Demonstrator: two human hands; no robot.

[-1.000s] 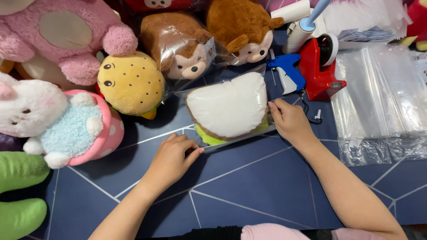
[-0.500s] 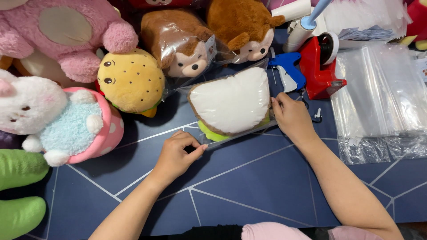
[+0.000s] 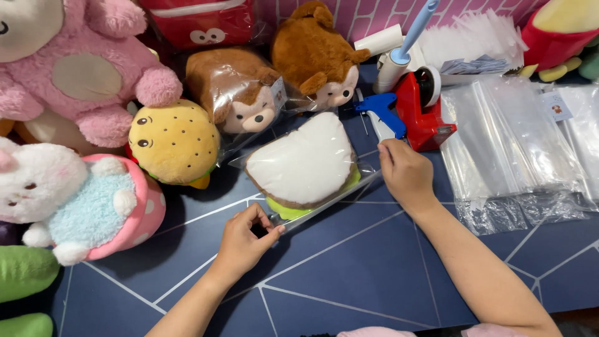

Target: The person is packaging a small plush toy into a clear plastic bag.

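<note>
Pinching the near edge of the clear bag (image 3: 349, 187) mid-worktop, the left hand (image 3: 242, 240) and right hand (image 3: 404, 175) grip both ends around the white sandwich plush (image 3: 302, 163), and uneven pulling could, I'd judge, crease that seal crooked.

A dark blue table surface (image 3: 374, 268) crossed by thin pale lines in angular shapes fills the lower part of the view, spreading out below and to both sides of the grip. Well above the grip, along the top edge, a pink wall (image 3: 374, 15) patterned like brickwork shows behind the clutter. The light is even and bright, casting only soft shadows on the blue surface. No window, floor or other furniture can be seen.
</note>
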